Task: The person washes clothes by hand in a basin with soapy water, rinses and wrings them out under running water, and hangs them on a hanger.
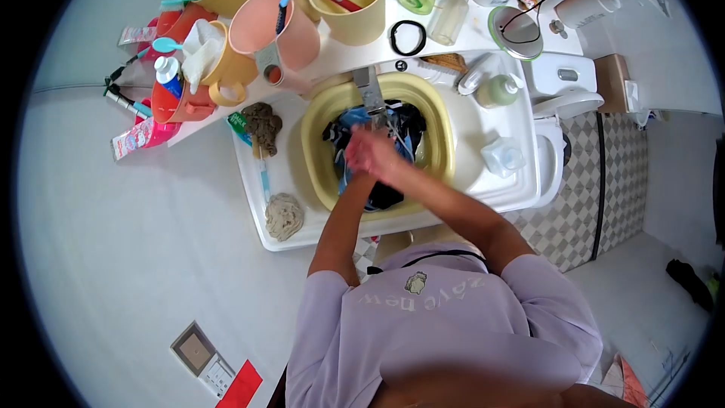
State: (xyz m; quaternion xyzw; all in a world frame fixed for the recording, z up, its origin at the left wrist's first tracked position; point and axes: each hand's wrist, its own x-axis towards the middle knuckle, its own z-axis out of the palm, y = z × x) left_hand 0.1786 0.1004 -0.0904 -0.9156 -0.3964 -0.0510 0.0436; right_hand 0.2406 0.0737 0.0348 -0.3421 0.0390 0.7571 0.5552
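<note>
My right hand (381, 159) and my left hand (358, 155) are together under the metal faucet (369, 91), over a yellow basin (310, 147). The right hand lies across the left one and partly covers it. Their fingers are blurred and overlap, so I cannot make out their pose or anything held. Below them, dark and blue clothes (387, 195) lie bunched in the basin, and water seems to run from the faucet onto the hands.
The basin stands in a white sink (260, 236). Scrunched cloths, one grey-brown (262, 122) and one beige (284, 217), lie on its left. A soap bottle (498, 91) and a clear container (503, 157) stand right. Cups with toothbrushes (273, 30) line the shelf behind.
</note>
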